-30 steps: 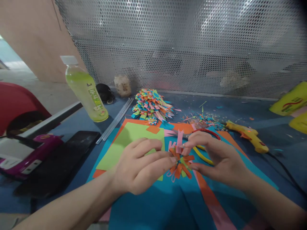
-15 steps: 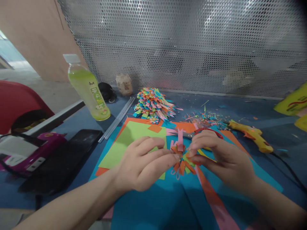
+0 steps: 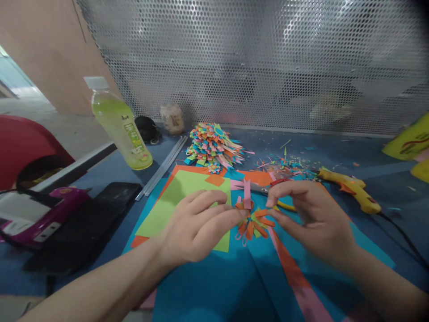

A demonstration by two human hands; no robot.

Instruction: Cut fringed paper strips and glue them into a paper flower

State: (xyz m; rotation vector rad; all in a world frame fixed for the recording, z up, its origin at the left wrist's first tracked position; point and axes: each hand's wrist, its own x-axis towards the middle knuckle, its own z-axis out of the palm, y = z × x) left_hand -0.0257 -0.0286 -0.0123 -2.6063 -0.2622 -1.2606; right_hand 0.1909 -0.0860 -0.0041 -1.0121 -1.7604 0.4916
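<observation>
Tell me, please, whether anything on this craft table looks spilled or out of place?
Yes: small paper scraps lie strewn over the blue table behind the right hand, beside the glue gun. The bottle only appears tilted.

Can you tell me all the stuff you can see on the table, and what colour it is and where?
paper flower: one, mostly orange with a pink strip, between the fingertips of both hands
pile of paper flowers: one, many colours, back middle
paper sheets: several, green, orange, blue and pink, under the hands
scraps: many, mixed colours, back right of middle
glue gun: one, yellow, right
scissors: one pair, red and yellow handles, behind right hand
bottle: one, green drink, white cap, back left
jar: one, pale, by the mesh
phone: one, black, left
left hand: touching the flower
right hand: touching the flower
</observation>
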